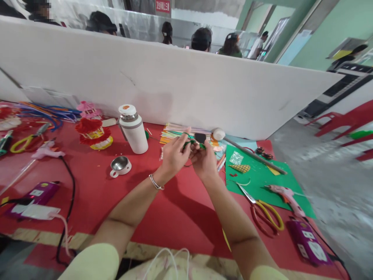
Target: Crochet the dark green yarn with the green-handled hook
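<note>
As seen from the head, green yarn [201, 146] is pinched by the left hand [175, 154] and the right hand [204, 161], to the right of the white thermos [134, 133]. Some yarn looks looped already, but no finished shape is seen; how much is left cannot be told.

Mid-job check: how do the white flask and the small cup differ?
The flask is tall; the cup is low and squat. The flask has a white cap on top, whereas the cup is open, showing its metal inside. Both stand on the red surface and are pale outside.
</note>
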Demonstrator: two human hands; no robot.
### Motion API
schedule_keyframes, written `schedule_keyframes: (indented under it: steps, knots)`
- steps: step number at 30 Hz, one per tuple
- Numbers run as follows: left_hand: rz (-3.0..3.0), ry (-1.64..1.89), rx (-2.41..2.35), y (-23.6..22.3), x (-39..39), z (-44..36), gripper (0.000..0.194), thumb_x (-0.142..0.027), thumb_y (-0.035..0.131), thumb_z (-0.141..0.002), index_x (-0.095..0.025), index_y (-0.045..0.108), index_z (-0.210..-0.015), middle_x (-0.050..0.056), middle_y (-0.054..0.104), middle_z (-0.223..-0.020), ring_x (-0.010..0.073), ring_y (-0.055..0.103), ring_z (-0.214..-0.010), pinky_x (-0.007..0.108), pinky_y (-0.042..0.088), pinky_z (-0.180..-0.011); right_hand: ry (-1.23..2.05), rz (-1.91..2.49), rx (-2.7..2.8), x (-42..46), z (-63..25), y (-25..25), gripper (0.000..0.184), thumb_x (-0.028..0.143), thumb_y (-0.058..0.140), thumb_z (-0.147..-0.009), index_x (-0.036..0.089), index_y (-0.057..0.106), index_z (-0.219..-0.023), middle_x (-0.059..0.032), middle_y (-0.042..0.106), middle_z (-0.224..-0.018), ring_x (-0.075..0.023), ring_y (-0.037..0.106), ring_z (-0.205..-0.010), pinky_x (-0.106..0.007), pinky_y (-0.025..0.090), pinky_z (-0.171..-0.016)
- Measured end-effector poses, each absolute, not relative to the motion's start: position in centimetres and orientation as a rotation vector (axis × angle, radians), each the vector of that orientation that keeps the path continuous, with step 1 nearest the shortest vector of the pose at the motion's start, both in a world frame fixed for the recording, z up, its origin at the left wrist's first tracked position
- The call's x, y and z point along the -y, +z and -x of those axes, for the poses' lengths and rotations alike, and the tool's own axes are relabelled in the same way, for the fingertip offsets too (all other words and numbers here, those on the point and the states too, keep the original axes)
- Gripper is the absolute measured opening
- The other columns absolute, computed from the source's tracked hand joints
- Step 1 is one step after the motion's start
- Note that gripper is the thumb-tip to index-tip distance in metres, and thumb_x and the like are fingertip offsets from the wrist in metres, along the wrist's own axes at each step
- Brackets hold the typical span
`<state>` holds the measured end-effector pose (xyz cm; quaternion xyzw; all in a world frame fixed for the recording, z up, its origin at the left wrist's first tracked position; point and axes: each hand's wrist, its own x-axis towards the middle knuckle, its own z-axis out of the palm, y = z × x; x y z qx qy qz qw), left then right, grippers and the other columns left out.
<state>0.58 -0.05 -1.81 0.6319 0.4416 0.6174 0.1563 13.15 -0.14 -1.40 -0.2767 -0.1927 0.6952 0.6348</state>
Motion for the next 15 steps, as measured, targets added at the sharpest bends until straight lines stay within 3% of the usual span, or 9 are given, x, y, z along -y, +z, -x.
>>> schedule_keyframes:
  steps: [2, 5, 8, 12, 15]
  knots:
    - [-1.886, 1.817, -1.305, -2.2, 0.1, -0.8, 0.059, -0.017, 0.073, -0.085, -0.024, 0.068, -0.144, 0.005, 0.08, -0.093, 0.0122, 0.06, -0.067, 0.026, 0.053, -0.073, 1.701, 0.586, 0.307, 0.7, -12.8, -0.9, 0.038, 0.047, 0.064, -0.099, 0.022, 0.062, -0.07, 0.001, 0.069, -0.068, -0.0136, 0.069, -0.07, -0.025, 0.06, -0.073]
    - [-1.574, 1.828, -1.178, -1.7, 0.4, -1.2, 0.062, -0.021, 0.076, -0.084, -0.026, 0.067, -0.145, 0.002, 0.078, -0.092, 0.0096, 0.059, -0.064, 0.023, 0.053, -0.066, 1.794, 0.467, 0.216, 1.6, -12.3, -0.3, 0.045, 0.049, 0.051, -0.106, 0.022, 0.061, -0.071, -0.0001, 0.071, -0.071, -0.0125, 0.07, -0.075, -0.024, 0.062, -0.079]
    - [-1.085, 1.712, -0.912, -0.2, 0.6, -1.3, 0.065, -0.024, 0.082, -0.077, -0.024, 0.068, -0.14, -0.001, 0.073, -0.089, 0.0075, 0.062, -0.061, 0.019, 0.05, -0.055, 1.806, 0.402, 0.261, 2.1, -12.0, -0.2, 0.041, 0.051, 0.056, -0.104, 0.022, 0.064, -0.076, -0.0008, 0.073, -0.077, -0.0129, 0.071, -0.08, -0.024, 0.062, -0.079]
    - [-0.806, 1.498, -0.685, 1.4, 0.5, 0.0, 0.062, -0.017, 0.089, -0.066, -0.02, 0.075, -0.126, -0.009, 0.058, -0.061, -0.0003, 0.036, -0.04, 0.013, 0.028, -0.039, 1.668, 0.459, 0.568, 1.5, -12.1, -1.2, 0.042, 0.062, 0.063, -0.097, 0.023, 0.065, -0.078, -0.0008, 0.07, -0.075, -0.0158, 0.07, -0.077, -0.029, 0.064, -0.075]
    - [-0.77, 1.248, -0.584, 1.9, -0.1, 1.9, 0.057, -0.014, 0.088, -0.063, -0.017, 0.077, -0.119, -0.011, 0.049, -0.053, -0.0011, 0.026, -0.038, 0.012, 0.018, -0.037, 1.546, 0.49, 0.88, 0.6, -13.1, -2.0, 0.05, 0.074, 0.061, -0.092, 0.025, 0.068, -0.086, 0.0005, 0.068, -0.073, -0.0169, 0.07, -0.075, -0.031, 0.064, -0.071]
